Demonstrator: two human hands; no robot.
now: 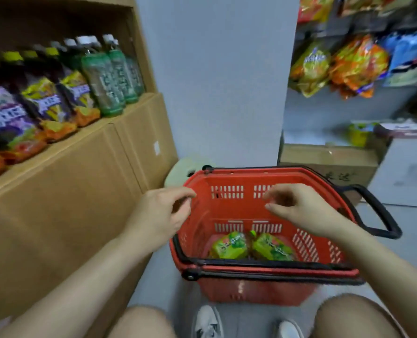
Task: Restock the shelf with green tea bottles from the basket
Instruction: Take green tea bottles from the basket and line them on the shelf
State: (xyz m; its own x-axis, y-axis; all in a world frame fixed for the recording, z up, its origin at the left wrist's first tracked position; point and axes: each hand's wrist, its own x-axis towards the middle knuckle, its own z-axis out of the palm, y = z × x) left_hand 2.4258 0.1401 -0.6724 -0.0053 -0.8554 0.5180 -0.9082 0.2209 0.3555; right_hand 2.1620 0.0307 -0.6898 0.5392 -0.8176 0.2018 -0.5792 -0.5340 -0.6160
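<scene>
From my head camera, I am crouched over the red plastic slotted shopping basket [229,208], which sits on the grey floor between my knees so I can reach straight down into it. My left hand [158,215] hovers at the basket's left rim, empty, fingers loosely curled with thumb and forefinger near each other. My right hand [300,206] hangs over the basket's open middle, also empty, fingers half spread and bent downward, which I judge is a shape ready for dropping onto a bottle. Neither hand touches anything.

The two green tea bottles with bright lime-green printed labels [251,245] lie on their sides at the bottom of the basket, side by side and touching or nearly so, partly hidden by the near rim and the folded black handle. One green cap shows between them; the labels are blurred and I cannot read them.

The brown cardboard shelf [85,152] stands to my left, well above the basket. On it a row of white-capped green-labelled bottles [110,76] stands upright at the right end, beside yellow and purple labelled drinks [44,101]. I judge the tea belongs in that row.
</scene>
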